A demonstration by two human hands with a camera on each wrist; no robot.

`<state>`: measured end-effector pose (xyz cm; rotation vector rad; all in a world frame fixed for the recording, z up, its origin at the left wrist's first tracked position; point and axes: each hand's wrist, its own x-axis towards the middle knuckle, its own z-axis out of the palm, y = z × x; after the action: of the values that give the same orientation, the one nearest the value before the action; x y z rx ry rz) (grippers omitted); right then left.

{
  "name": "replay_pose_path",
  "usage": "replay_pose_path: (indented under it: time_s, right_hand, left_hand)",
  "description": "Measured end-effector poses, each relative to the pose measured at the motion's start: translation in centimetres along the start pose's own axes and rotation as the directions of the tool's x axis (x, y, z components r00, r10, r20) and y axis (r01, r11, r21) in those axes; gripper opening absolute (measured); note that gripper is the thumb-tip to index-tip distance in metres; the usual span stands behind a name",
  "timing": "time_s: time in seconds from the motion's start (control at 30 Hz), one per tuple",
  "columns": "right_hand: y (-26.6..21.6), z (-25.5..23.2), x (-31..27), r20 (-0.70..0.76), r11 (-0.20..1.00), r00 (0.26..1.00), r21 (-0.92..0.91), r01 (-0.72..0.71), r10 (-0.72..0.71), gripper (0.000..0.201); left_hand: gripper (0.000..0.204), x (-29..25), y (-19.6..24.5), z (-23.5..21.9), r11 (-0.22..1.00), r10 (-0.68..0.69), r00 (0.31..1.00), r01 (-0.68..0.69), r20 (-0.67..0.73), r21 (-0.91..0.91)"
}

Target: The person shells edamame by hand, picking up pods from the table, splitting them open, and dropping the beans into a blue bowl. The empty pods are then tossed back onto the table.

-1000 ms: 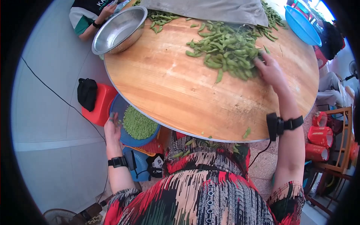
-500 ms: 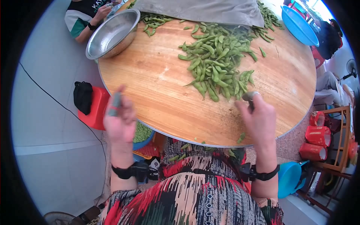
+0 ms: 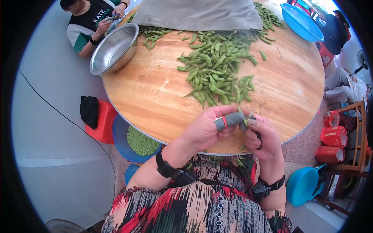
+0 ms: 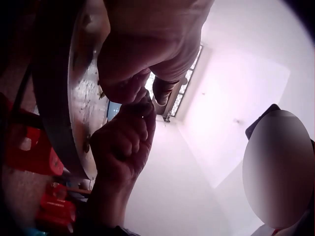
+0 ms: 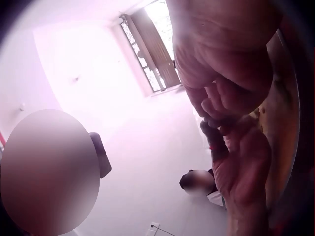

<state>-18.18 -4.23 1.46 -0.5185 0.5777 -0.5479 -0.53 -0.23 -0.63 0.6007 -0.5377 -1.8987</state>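
Note:
Over the near edge of the round wooden table (image 3: 151,99), my two hands meet at one green soybean pod (image 3: 245,121). My left hand (image 3: 206,126), with a grey cover and red band on its thumb, pinches the pod from the left. On the other side my right hand (image 3: 266,136) holds it between thumb and curled fingers. Both wrist views show the left hand (image 4: 147,49) and right hand (image 5: 226,64) fingertip to fingertip, mostly hiding the pod. Just beyond them lies a heap of soybean pods (image 3: 217,64).
Below the table's left edge, a blue basin (image 3: 118,141) holds shelled green beans (image 3: 142,141). A metal colander (image 3: 116,50) stands at the left rim, near another person (image 3: 87,29). Grey cloth (image 3: 198,15) covers pods at the back; a blue basket (image 3: 303,23) sits far right.
The right hand came back from the heap toward the body, pulling some pods nearer. My left hand rose from beside the bean basin and moved right to join it at the pod.

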Motion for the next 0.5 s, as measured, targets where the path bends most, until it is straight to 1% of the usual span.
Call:
replay_pose_path:
  time_s: [0.03, 0.07, 0.13, 0.17, 0.23, 0.27, 0.33, 0.37, 0.43, 0.47, 0.5]
  right_hand:
    - [0.2, -0.4, -0.1, 0.055, 0.998, 0.998, -0.056, 0.016, -0.013, 0.012]
    - [0.2, -0.1, -0.3, 0.055, 0.999, 0.998, -0.051, 0.017, -0.014, 0.012]
    - [0.3, 1.2, -0.8, -0.054, 0.96, 0.995, -0.271, 0.067, -0.085, 0.016]
    - [0.5, 1.5, -1.1, -0.054, 0.963, 0.996, -0.263, 0.06, -0.076, 0.016]
    - [0.6, 1.7, -1.3, -0.06, 0.936, 0.991, -0.341, 0.091, -0.119, 0.019]
    - [0.7, 1.5, -1.3, -0.062, 0.937, 0.991, -0.338, 0.087, -0.115, 0.019]
    - [0.9, 1.3, -1.2, -0.015, 0.939, 0.997, -0.338, 0.066, -0.076, 0.02]
    - [0.9, 1.3, -1.1, -0.014, 0.939, 0.997, -0.337, 0.065, -0.074, 0.02]
    - [0.9, 1.3, -0.9, -0.028, 0.901, 0.997, -0.43, 0.055, -0.074, 0.02]
    - [0.9, 1.2, -0.9, -0.027, 0.901, 0.997, -0.43, 0.057, -0.076, 0.02]
    - [1.1, 1.1, -0.8, -0.031, 0.88, 0.994, -0.469, 0.074, -0.1, 0.019]
  left_hand:
    - [0.024, 0.2, -0.2, 0.0, 1.0, 0.014, 1.0, -0.014, 0.007, -0.006]
    - [0.024, 0.3, -0.4, 0.2, 1.0, 0.01, 1.0, -0.01, 0.006, -0.003]
    - [0.017, 0.4, -0.6, 0.8, 0.987, 0.157, 0.983, -0.159, -0.092, -0.018]
    - [0.017, 0.0, -0.6, 1.1, 0.988, 0.154, 0.983, -0.156, -0.103, -0.018]
    - [0.013, -0.1, -0.2, 1.5, 0.971, 0.213, 0.951, -0.18, -0.223, 0.159]
    - [0.013, -0.2, -0.3, 1.6, 0.971, 0.21, 0.951, -0.177, -0.227, 0.158]
    - [0.014, -0.4, -0.4, 1.6, 0.928, 0.322, 0.917, -0.257, -0.234, 0.27]
    - [0.014, -0.5, -0.5, 1.6, 0.928, 0.322, 0.917, -0.256, -0.236, 0.272]
    - [0.015, -0.6, -1.0, 1.6, 0.864, 0.415, 0.872, -0.289, -0.26, 0.413]
    - [0.015, -0.6, -1.1, 1.8, 0.863, 0.416, 0.872, -0.289, -0.258, 0.414]
    - [0.014, -0.6, -1.3, 1.9, 0.842, 0.444, 0.86, -0.303, -0.253, 0.447]
